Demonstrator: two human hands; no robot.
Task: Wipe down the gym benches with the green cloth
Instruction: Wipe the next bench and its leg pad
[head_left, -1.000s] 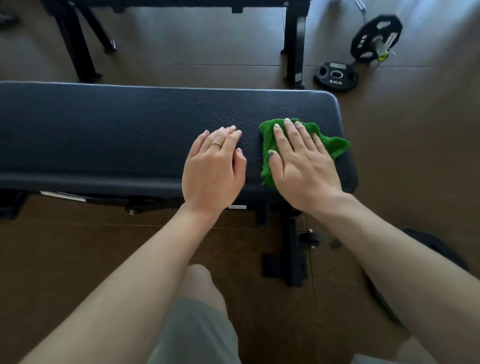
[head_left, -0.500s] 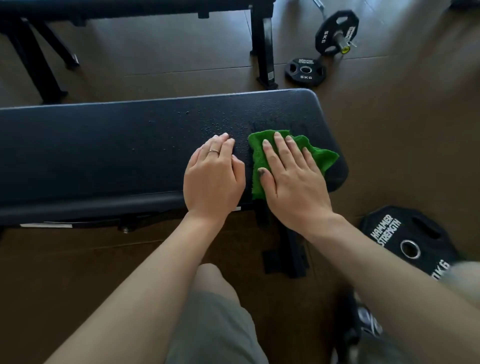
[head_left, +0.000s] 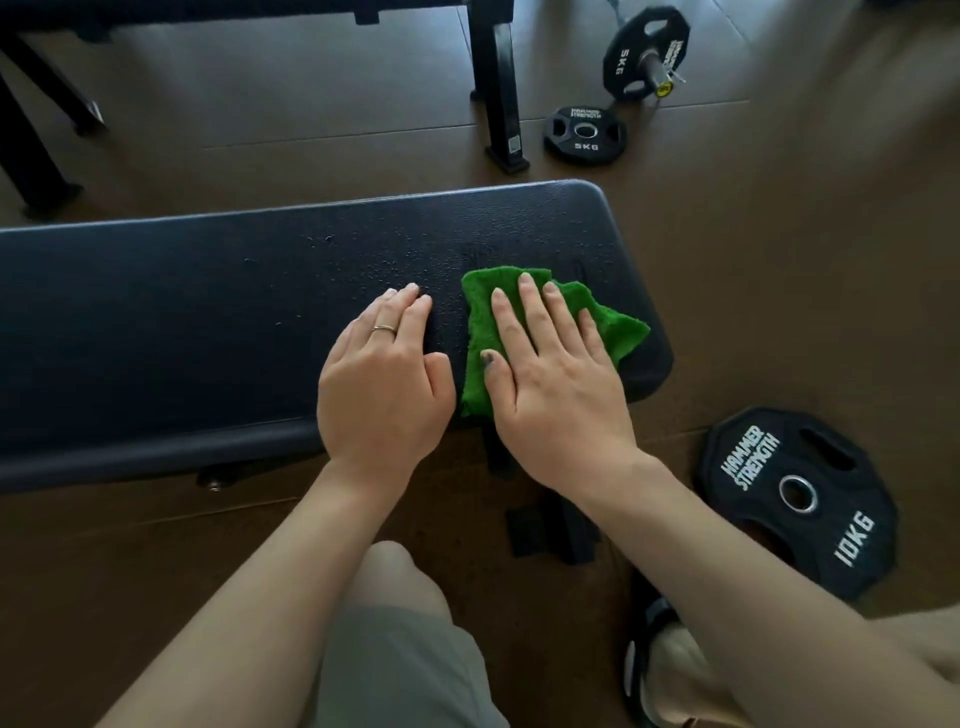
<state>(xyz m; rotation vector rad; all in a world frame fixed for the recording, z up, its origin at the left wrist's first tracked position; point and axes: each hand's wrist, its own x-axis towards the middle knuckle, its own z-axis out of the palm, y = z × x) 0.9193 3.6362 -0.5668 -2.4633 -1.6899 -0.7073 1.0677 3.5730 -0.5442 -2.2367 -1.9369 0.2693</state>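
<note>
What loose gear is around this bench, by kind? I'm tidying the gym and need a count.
5KG weight plates: 2, one flat on the floor, one on a bar end
10KG weight plates: 1
Green cloths: 1, flat under the right hand on the bench
Total: 4

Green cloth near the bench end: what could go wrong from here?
The green cloth sits bunched under the flat right hand, so a stroke may leave streaks. Droplets on the bench lie beyond the left hand and could be missed. The 10 kg plate lies on the floor by the foot, a possible trip hazard.
</note>
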